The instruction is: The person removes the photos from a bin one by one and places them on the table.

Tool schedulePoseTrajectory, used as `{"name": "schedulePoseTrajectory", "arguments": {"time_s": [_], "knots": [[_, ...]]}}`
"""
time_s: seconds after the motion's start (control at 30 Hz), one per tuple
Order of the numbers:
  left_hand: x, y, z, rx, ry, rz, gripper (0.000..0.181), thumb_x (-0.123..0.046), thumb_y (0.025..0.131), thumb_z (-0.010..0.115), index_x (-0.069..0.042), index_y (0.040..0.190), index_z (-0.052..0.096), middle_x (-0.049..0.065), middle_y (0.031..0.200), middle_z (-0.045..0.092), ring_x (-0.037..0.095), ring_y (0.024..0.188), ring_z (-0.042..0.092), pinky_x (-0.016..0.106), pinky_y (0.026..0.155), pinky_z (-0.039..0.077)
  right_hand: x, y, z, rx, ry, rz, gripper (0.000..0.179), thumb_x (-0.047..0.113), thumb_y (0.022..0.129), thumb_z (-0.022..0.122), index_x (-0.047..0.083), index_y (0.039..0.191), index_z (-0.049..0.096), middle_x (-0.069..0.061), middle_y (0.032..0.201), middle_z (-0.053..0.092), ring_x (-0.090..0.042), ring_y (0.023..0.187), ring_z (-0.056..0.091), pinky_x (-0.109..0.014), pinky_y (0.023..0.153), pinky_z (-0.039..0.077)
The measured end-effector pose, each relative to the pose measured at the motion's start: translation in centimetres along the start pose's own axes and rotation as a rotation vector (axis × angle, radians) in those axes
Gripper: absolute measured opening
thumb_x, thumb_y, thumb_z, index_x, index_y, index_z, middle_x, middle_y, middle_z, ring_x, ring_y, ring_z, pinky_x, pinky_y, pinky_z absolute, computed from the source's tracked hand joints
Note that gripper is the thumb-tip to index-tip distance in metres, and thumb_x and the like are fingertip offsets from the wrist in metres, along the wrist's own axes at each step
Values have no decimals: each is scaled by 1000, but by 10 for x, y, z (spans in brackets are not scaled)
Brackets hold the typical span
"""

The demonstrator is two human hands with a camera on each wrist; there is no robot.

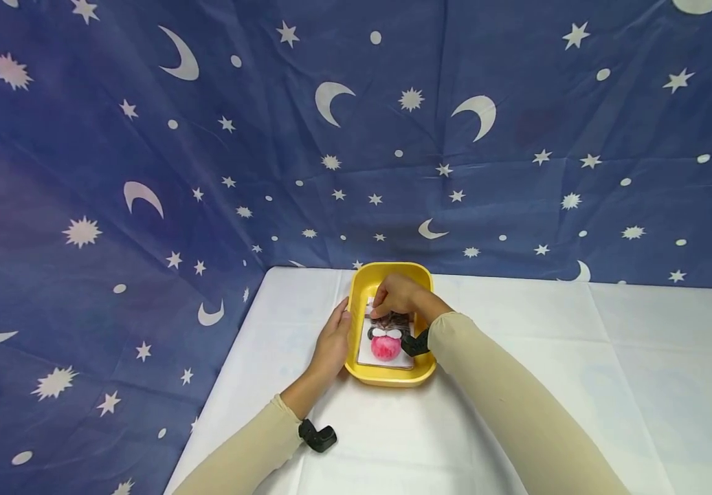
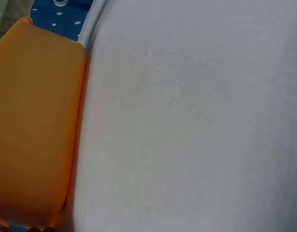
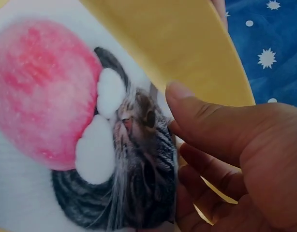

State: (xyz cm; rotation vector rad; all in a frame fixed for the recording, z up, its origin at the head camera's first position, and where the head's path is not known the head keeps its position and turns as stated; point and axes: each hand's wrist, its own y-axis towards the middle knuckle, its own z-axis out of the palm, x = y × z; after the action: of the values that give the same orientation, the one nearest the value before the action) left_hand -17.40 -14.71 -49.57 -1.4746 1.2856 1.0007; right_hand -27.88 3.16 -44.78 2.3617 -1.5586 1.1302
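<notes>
In the head view, a yellow rectangular tub [image 1: 361, 375] stands on the white table. A picture card [image 1: 365, 355] lies inside it, printed with a striped cat, white paws and a round pink shape. My right hand [image 1: 401, 295] reaches into the tub and pinches the card's far edge. The right wrist view shows that thumb on the face of the card [image 3: 22, 193], with the right hand's [image 3: 235, 150] other fingers curled at its edge. Along the tub's left outer wall, my left hand [image 1: 331, 340] rests with its fingers extended. Only fingertips show low in the left wrist view.
The white tablecloth [image 1: 387, 447] has visible fold lines. Blue fabric with white moons and stars [image 1: 381, 137] hangs behind the table and down its left side. The tub stands near the table's back edge. Both wrists wear black devices [image 1: 317, 436].
</notes>
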Motion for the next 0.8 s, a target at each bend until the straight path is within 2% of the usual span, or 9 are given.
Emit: {"name": "schedulePoseTrajectory", "arguments": {"time_s": [0.1,0.2,0.4,0.47,0.63,0.8], "knots": [[0,0,2,0,9,2,51,-38,111,37,-22,160,37,6,165,38,31,155,28,51,129,20,-2,-2,3,15,-1,42,18,28,85,85,12,92,80,-1,82,71,-17,74,60,-24,60,56],[2,-1,2,0,14,-1,51,-37,112,36,-22,160,36,6,165,37,31,155,27,51,129,19,-3,-3,6,28,10,63,20,27,85,85,12,95,78,-3,86,69,-19,74,62,-29,58,60],[1,-3,2,-10,-2,-8,51,-35,112,37,-21,160,36,7,166,35,32,156,25,52,129,18,-3,-6,9,26,-26,32,18,24,84,86,12,93,77,-1,86,70,-16,79,62,-25,67,60],[0,-3,1,-13,-9,-18,51,-36,112,37,-22,160,36,5,166,35,30,156,25,51,129,18,-3,-7,8,35,-29,23,15,23,84,86,13,91,77,-1,86,70,-15,79,63,-24,66,61],[0,0,1,-2,-27,-15,51,-37,112,37,-23,161,35,3,167,33,29,156,25,49,130,18,-3,-8,7,62,-20,46,13,20,84,86,14,92,78,-1,86,70,-16,73,66,-31,54,61],[0,0,1,0,-32,0,51,-36,112,37,-21,161,35,6,166,34,31,156,26,50,129,19,-5,-12,6,48,-22,25,9,19,85,85,14,90,79,1,83,71,-14,74,63,-25,58,60]]}}
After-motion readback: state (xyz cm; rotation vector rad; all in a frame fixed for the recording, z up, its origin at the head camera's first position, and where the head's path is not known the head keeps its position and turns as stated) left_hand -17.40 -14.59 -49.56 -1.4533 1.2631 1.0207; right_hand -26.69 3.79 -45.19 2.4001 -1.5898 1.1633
